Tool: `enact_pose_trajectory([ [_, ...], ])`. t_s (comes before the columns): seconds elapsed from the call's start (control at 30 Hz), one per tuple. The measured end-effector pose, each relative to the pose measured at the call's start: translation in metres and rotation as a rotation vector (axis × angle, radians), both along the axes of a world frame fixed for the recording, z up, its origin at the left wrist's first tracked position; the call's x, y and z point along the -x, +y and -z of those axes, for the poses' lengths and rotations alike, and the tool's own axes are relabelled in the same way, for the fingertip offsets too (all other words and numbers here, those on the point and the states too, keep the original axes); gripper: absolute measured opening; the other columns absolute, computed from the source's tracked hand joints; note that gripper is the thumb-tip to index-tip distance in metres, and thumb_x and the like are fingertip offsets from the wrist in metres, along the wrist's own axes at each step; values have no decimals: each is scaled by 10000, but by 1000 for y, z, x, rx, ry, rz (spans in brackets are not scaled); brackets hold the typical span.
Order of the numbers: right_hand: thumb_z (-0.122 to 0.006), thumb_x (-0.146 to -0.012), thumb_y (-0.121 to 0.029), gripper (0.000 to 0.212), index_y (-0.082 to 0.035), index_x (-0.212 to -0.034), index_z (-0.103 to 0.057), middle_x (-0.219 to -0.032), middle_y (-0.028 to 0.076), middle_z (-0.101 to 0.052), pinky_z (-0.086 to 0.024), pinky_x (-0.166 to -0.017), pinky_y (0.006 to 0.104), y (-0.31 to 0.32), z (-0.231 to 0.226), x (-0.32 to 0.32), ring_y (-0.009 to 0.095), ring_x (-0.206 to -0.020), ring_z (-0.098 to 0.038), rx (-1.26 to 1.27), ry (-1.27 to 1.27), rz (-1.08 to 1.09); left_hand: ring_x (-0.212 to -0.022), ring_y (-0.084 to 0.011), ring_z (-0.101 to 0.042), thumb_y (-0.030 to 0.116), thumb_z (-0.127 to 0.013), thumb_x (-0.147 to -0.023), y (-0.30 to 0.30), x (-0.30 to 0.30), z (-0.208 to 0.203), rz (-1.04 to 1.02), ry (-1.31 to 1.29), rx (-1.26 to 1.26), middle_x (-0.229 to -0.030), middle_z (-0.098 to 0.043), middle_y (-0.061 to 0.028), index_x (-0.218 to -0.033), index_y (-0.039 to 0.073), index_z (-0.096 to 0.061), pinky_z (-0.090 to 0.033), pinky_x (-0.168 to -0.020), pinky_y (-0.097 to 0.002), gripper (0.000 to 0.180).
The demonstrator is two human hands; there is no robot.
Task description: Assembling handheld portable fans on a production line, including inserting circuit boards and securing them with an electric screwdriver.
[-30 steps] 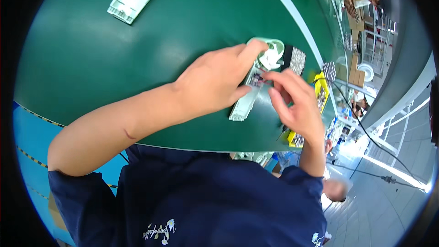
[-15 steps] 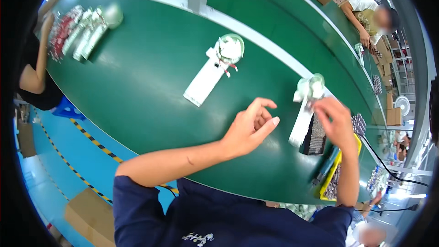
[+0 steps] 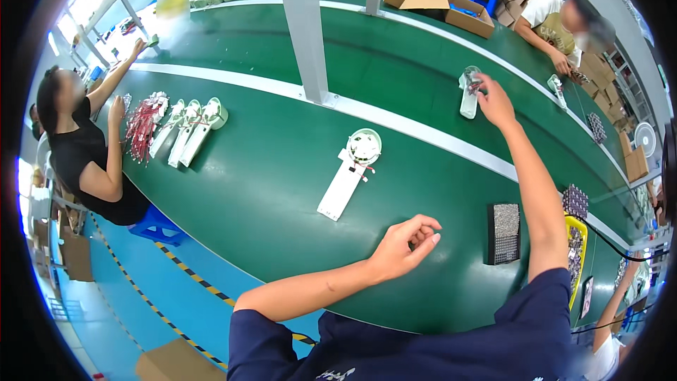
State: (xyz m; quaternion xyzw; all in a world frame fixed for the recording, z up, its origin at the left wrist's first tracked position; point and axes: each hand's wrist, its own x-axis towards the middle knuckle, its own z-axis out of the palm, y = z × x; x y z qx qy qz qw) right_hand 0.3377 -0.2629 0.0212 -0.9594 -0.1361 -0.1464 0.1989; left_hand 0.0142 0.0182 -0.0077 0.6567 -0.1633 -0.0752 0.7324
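Observation:
My right hand (image 3: 498,101) reaches across the pale divider, its thumb and fingers closed at the round head of a white handheld fan (image 3: 468,104) on the far green surface. The fingers partly hide that fan's head. My left hand (image 3: 405,245) hovers over the near green table, empty, fingers loosely curled and thumb apart. Beyond it lies a second white handheld fan (image 3: 337,196), its round head pointing away from me and short red wires loose beside the head. A black box (image 3: 503,254) with a grey, grainy top sits below my right forearm.
A yellow bin (image 3: 582,268) of small parts stands beyond my right elbow. A metal post (image 3: 302,35) rises from the divider (image 3: 423,130). At left, a co-worker (image 3: 88,141) sits by several fans (image 3: 196,142) and red wires (image 3: 146,127). Another person (image 3: 557,28) works at far right.
My right hand has moved the fan from beside the black box over the divider to the far surface. The view has shifted; my left hand keeps its curled pose.

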Motion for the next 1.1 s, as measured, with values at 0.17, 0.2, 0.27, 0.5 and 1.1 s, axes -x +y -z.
enact_pose_trajectory([
  [0.17,-646,-969,-74,438,-63,-1397,-555,-1245,89,-624,-522,-781,291,24,-46,186,163,-961,-647,-332,82,-153,-868,-293,-662,-28,-719,-845,56,-20,-55,-391,-608,-390,-987,-682,-128,-1139,6,-669,-541,-803,-361,300],
  [0.2,-641,-956,-39,344,-45,-1299,-622,-1214,95,-630,-520,-772,279,15,-58,230,167,-946,-650,-298,96,-133,-953,-334,-647,-38,-721,-811,67,-31,-68,-426,-586,-484,-1039,-669,-146,-1153,15,-671,-530,-864,-394,350],
  [0.27,-651,-938,-14,272,-33,-1208,-671,-1189,97,-652,-531,-759,289,-25,-60,307,179,-913,-658,-273,161,-143,-1095,-340,-584,-23,-733,-792,93,-61,-75,-378,-597,-797,-1128,-622,-160,-1222,47,-671,-479,-969,-423,441],
  [0.5,-693,-906,16,190,-8,-1093,-719,-1070,133,-694,-553,-694,291,-67,-42,413,204,-808,-679,-391,135,137,-962,-261,-553,0,-775,-791,140,-90,-39,-85,-417,-855,-960,-631,-84,-1071,55,-777,-474,-872,-366,285],
  [1.1,-667,-978,-124,276,-24,-1234,-698,-1107,103,-735,-557,-858,326,-273,10,400,197,-949,-703,-511,-170,744,-842,-124,-582,-13,-615,-992,25,-24,-7,-111,-278,-412,-916,-645,-63,-970,-55,-685,-446,-741,-253,85],
])
